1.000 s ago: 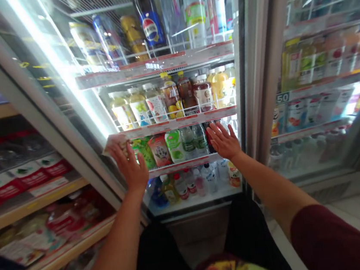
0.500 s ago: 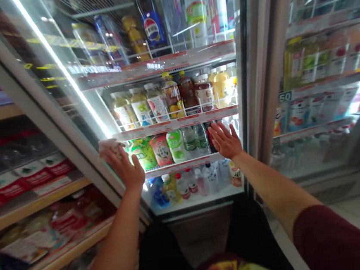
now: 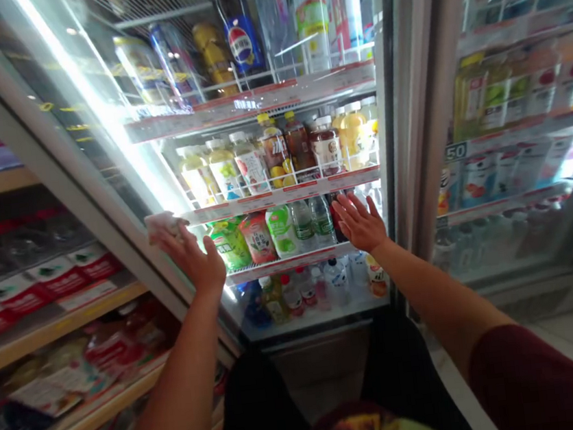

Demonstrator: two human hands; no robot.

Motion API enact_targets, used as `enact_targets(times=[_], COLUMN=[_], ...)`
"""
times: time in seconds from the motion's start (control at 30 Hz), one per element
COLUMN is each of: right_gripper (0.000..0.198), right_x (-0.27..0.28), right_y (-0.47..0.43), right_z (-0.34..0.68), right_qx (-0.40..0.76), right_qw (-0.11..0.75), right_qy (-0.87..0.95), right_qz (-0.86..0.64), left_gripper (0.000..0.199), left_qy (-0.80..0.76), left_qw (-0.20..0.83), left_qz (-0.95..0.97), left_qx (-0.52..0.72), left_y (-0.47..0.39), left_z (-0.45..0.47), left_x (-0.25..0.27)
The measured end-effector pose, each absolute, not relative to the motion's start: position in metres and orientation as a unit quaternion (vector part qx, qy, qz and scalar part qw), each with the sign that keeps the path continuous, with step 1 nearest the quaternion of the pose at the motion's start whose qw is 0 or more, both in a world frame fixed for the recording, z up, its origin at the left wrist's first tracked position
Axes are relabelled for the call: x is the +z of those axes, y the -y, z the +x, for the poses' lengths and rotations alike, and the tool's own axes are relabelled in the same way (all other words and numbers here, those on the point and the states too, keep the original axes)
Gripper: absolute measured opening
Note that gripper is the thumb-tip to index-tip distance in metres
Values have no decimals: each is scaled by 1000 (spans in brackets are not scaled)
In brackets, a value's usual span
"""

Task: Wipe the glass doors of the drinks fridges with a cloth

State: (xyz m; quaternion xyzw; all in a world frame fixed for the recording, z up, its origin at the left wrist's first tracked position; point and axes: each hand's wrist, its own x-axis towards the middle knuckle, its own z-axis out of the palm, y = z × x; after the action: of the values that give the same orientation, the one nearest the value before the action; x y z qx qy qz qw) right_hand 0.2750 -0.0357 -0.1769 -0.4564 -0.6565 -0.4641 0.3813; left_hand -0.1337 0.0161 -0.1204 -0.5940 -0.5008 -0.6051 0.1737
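My left hand [image 3: 191, 257] presses a crumpled pale cloth [image 3: 166, 227] to the lower left of the glass door [image 3: 300, 334], near its frame. The cloth lies under its fingertips, and the thumb stands apart. Flat against the right side of the glass, my right hand [image 3: 361, 224] is open with its fingers extended and nothing in it. Behind the pane, several drinks stand on lit shelves, among them a green-labelled bottle [image 3: 281, 231] and a red-labelled drink [image 3: 257, 239] between the hands.
On the left, wooden shelves [image 3: 89, 303] hold packs with red and white labels. A second glass-fronted fridge [image 3: 521, 181] stands to the right, beyond a metal frame [image 3: 415, 138]. My knees [image 3: 260, 397] are close to the fridge base.
My left hand has slid the cloth a little up and to the left on the glass. The right hand stays in nearly the same place.
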Motion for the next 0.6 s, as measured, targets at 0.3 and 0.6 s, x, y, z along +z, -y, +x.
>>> enact_targets(times=[0.3, 0.6], right_gripper=[62, 60], right_x=[-175, -173], right_y=[37, 39], right_z=[274, 273], right_qx=[-490, -508], right_qw=[384, 381], right_qy=[645, 638], right_qz=[-444, -436], left_gripper=[69, 73], left_qy=[469, 445], left_qw=[213, 221], left_qz=[-588, -637], left_qx=[-624, -589], left_y=[-23, -18], left_z=[-130, -118], left_x=[-97, -104])
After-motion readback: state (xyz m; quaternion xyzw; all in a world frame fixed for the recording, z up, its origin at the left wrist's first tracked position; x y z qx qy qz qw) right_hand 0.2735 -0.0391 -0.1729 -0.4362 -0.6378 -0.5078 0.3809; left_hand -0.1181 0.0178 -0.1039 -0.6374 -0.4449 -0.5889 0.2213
